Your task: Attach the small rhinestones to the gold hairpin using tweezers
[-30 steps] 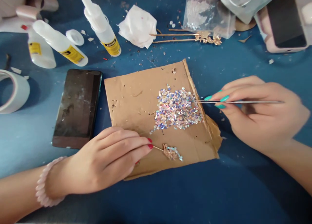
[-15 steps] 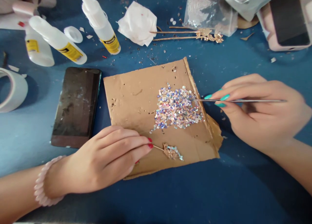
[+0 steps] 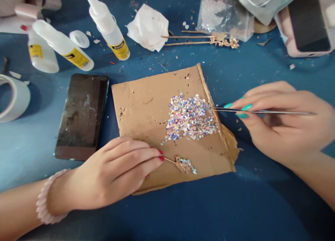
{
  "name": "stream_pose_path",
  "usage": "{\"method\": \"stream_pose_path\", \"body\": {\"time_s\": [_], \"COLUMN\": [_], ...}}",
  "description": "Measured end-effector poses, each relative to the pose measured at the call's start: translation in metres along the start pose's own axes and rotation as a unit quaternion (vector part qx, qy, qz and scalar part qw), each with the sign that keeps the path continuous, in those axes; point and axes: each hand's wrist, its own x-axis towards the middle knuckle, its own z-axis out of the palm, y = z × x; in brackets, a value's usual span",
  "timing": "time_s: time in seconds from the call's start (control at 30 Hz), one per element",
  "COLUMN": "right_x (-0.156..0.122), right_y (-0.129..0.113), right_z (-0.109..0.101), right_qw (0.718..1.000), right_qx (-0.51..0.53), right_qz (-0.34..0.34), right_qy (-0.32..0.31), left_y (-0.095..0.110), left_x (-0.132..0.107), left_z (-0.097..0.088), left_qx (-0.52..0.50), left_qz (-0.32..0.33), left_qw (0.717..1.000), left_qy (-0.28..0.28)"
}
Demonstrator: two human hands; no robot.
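A brown cardboard sheet (image 3: 141,104) lies on the blue table with a heap of shiny sequins (image 3: 191,117) on it. My left hand (image 3: 117,173) pinches the thin stem of a small gold ornament (image 3: 184,164) that rests on the cardboard's near edge, partly covered in sequins. My right hand (image 3: 282,118) grips metal tweezers (image 3: 251,111) whose tips point left at the right edge of the sequin heap.
A dark phone (image 3: 82,115) lies left of the cardboard. Glue bottles (image 3: 108,24) and a tape roll (image 3: 14,97) sit at the back left. A crumpled tissue (image 3: 148,26), gold sticks (image 3: 201,40), plastic bags (image 3: 222,14) and another phone (image 3: 307,22) line the back.
My right hand with the tweezers has drawn slightly to the right, away from the sequin heap. The left hand has stayed put.
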Motion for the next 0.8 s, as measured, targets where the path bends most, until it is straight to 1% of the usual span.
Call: {"method": "stream_pose_path", "body": {"time_s": [0.1,0.4,0.67,0.73,0.8], "right_x": [0.000,0.001,0.002,0.003,0.003], "right_y": [0.000,-0.003,-0.006,-0.006,-0.005], "right_z": [0.000,-0.004,-0.008,-0.010,-0.010], "right_qw": [1.000,1.000,0.998,0.998,0.996], "right_qx": [0.006,0.009,0.042,0.034,0.016], "right_qz": [-0.002,-0.016,0.005,-0.005,-0.038], "right_qy": [0.004,-0.012,-0.049,-0.061,-0.073], "left_y": [0.000,0.000,0.000,0.000,0.000], "left_x": [0.000,0.002,0.002,0.002,0.002], "left_z": [0.000,-0.001,-0.002,-0.003,-0.003], "left_qx": [-0.004,-0.002,-0.011,-0.010,-0.012], "left_qz": [0.000,0.003,0.001,0.000,0.001], "left_qw": [1.000,1.000,1.000,1.000,1.000], "left_qy": [0.001,0.002,-0.007,-0.009,-0.009]}}
